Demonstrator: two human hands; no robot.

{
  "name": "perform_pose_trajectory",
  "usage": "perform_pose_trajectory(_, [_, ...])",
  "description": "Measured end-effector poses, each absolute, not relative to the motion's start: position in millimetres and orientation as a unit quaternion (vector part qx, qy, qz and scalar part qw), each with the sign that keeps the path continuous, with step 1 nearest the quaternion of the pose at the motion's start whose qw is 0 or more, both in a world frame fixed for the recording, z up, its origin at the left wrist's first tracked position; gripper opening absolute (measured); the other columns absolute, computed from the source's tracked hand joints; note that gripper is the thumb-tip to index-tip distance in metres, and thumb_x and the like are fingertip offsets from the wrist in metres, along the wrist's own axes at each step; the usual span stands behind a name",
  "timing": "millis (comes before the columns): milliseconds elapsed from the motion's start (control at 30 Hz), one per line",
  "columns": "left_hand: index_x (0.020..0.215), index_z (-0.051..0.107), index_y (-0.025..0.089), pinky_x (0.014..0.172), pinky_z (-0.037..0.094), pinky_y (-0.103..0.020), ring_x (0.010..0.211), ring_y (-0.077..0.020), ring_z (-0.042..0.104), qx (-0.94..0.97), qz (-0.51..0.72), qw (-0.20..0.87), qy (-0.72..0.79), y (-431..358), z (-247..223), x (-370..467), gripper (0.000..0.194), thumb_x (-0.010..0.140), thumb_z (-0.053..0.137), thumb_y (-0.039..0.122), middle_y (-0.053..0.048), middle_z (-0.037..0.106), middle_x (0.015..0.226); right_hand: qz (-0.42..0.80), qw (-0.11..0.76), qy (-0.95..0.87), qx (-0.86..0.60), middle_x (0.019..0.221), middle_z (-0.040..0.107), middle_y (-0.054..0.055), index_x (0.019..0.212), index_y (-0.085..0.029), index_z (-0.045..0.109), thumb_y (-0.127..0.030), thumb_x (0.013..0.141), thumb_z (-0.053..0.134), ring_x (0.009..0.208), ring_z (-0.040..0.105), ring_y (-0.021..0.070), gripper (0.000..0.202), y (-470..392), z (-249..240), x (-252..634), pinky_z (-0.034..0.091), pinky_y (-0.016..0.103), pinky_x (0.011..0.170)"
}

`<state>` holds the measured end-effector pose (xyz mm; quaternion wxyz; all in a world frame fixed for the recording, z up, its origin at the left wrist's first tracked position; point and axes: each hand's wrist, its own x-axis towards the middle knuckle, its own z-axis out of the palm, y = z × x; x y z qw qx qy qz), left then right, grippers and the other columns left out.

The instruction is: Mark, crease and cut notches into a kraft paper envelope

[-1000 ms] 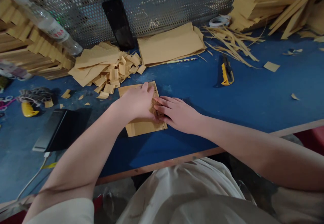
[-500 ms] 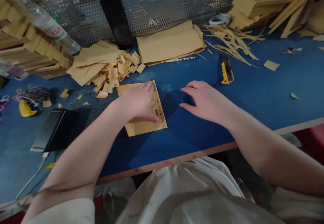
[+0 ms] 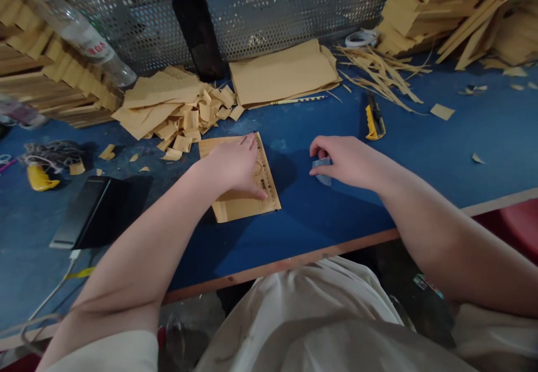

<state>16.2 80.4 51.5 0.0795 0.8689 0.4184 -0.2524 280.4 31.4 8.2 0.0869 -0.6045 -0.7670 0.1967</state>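
My left hand (image 3: 235,167) lies spread and flat, pressing on a brown paper piece (image 3: 229,210) and a clear ruler (image 3: 268,184) along its right edge. The palm hides much of the ruler and the paper's middle. To the right, my right hand (image 3: 338,162) is just over the blue tabletop, thumb and fingers pinched on a small see-through plastic piece (image 3: 323,176). Its exact kind is not clear. A yellow box cutter (image 3: 374,120) rests beyond this hand, apart from it.
Paper scraps (image 3: 191,122) and brown sheets (image 3: 286,72) lie behind my hands, a pencil (image 3: 300,100) before the sheets. A phone (image 3: 199,36) leans on the perforated metal panel (image 3: 269,8). Paper strips (image 3: 384,72) lie at back right, a black power bank (image 3: 90,212) at left.
My right hand's thumb and fingers have closed together, and the clear plastic piece now shows plainly between them. My left hand stays on the ruler and paper. The view has shifted slightly.
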Motion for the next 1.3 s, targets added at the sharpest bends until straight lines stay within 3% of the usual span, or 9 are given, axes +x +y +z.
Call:
perform_pose_trajectory(100, [0.174,0.011,0.016,0.132,0.033,-0.046,0.168,-0.0359,0.02,0.869,-0.254,0.078,0.417,80.2,50.3,16.1,0.142,0.069,0.085,0.076,-0.02,0.021,0.18,0.275,0.127,-0.734,-0.608,0.078,0.067,-0.002,0.096,-0.025,0.066,-0.037,0.083,0.081,0.068,0.065,0.018,0.023,30.8,13.9,273.9,0.046,0.031,0.066])
perform_pose_trajectory(167, [0.174,0.011,0.013,0.131,0.034,-0.045,0.168,-0.0363,0.021,0.869,-0.253,0.077,0.418,80.3,49.8,16.2,0.142,0.07,0.085,0.076,-0.022,0.017,0.18,0.338,0.156,-0.706,-0.602,0.072,0.068,-0.002,0.09,-0.024,0.069,-0.041,0.082,0.081,0.062,0.066,0.0173,0.023,30.2,17.6,265.7,0.048,0.032,0.065])
perform_pose_trajectory(300, [0.173,0.008,0.005,0.13,0.037,-0.043,0.167,-0.0377,0.024,0.867,-0.251,0.082,0.423,80.7,49.5,16.1,0.147,0.069,0.084,0.077,-0.026,0.009,0.18,0.389,0.19,-0.679,-0.593,0.083,0.078,0.005,0.074,-0.021,0.074,-0.057,0.081,0.081,0.067,0.073,0.02,0.037,29.2,22.1,249.0,0.056,0.035,0.07])
perform_pose_trajectory(433, [0.174,0.01,0.012,0.13,0.037,-0.044,0.167,-0.0378,0.024,0.868,-0.249,0.084,0.422,80.1,50.4,16.4,0.144,0.069,0.085,0.076,-0.023,0.008,0.181,0.383,0.157,-0.695,-0.588,0.085,0.081,0.003,0.086,-0.022,0.081,-0.041,0.08,0.086,0.081,0.078,0.0221,0.02,28.7,25.6,239.9,0.058,0.032,0.079])
perform_pose_trajectory(567, [0.174,0.014,0.012,0.13,0.037,-0.045,0.167,-0.0376,0.025,0.87,-0.242,0.085,0.421,79.2,50.9,16.3,0.14,0.07,0.088,0.069,-0.021,0.011,0.181,0.378,0.126,-0.715,-0.575,0.07,0.075,-0.002,0.091,-0.022,0.081,-0.035,0.087,0.079,0.054,0.067,0.0142,0.013,28.5,25.2,232.3,0.051,0.029,0.064])
perform_pose_trajectory(667, [0.172,0.015,0.006,0.129,0.038,-0.045,0.166,-0.039,0.027,0.876,-0.234,0.082,0.415,79.1,50.1,15.2,0.141,0.069,0.087,0.07,-0.023,0.014,0.18,0.355,0.119,-0.739,-0.56,0.076,0.076,-0.002,0.093,-0.023,0.082,-0.029,0.083,0.082,0.056,0.064,0.0121,0.012,29.9,22.0,226.2,0.046,0.028,0.063])
perform_pose_trajectory(933, [0.17,0.012,-0.004,0.128,0.038,-0.039,0.165,-0.037,0.031,0.878,-0.235,0.066,0.413,79.3,48.5,13.5,0.145,0.07,0.085,0.073,-0.029,0.016,0.178,0.351,0.108,-0.759,-0.537,0.067,0.073,-0.005,0.078,-0.023,0.076,-0.025,0.077,0.08,0.063,0.068,0.0141,0.005,31.9,13.8,220.7,0.046,0.026,0.064])
perform_pose_trajectory(1167, [0.172,0.017,0.006,0.128,0.038,-0.041,0.165,-0.0378,0.029,0.873,-0.248,0.07,0.415,78.8,51.6,15.3,0.137,0.072,0.082,0.074,-0.022,0.012,0.181,0.337,0.106,-0.764,-0.54,0.067,0.072,-0.004,0.067,-0.022,0.069,-0.024,0.076,0.081,0.066,0.068,0.0147,0.015,28.4,12.1,217.4,0.044,0.027,0.064])
perform_pose_trajectory(1300, [0.171,0.016,0.001,0.128,0.038,-0.041,0.165,-0.0389,0.03,0.873,-0.242,0.073,0.417,79.6,50.6,15.3,0.14,0.07,0.085,0.071,-0.025,0.015,0.18,0.331,0.101,-0.769,-0.538,0.067,0.072,-0.004,0.066,-0.022,0.068,-0.027,0.079,0.082,0.066,0.068,0.0149,0.019,29.1,14.0,215.2,0.042,0.027,0.064])
